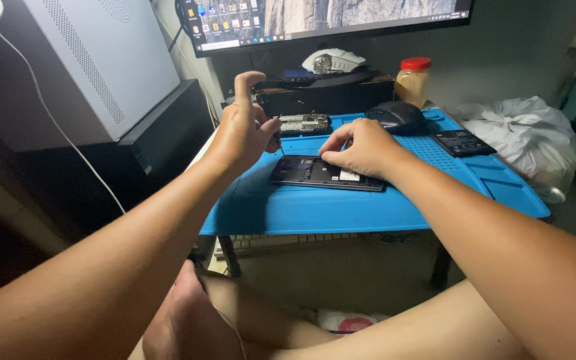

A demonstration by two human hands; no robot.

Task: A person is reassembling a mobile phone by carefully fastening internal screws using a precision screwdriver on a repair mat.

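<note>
An opened black phone (315, 173) lies flat on a blue work mat (288, 207), its inner parts exposed. My left hand (243, 127) holds a thin screwdriver (279, 141) upright, its tip just above the phone's upper left corner. My right hand (361, 148) rests on the phone's upper right part, fingertips pressing down on it. A second stripped phone part (305, 123) lies further back on the mat.
A black mouse (398, 117) and a black flat battery-like piece (463, 142) sit on the mat's right. Behind stand a monitor (328, 20), a white mouse (333, 61), a red-lidded jar (413, 80). A white computer case (95, 60) stands left, a white plastic bag (521, 130) right.
</note>
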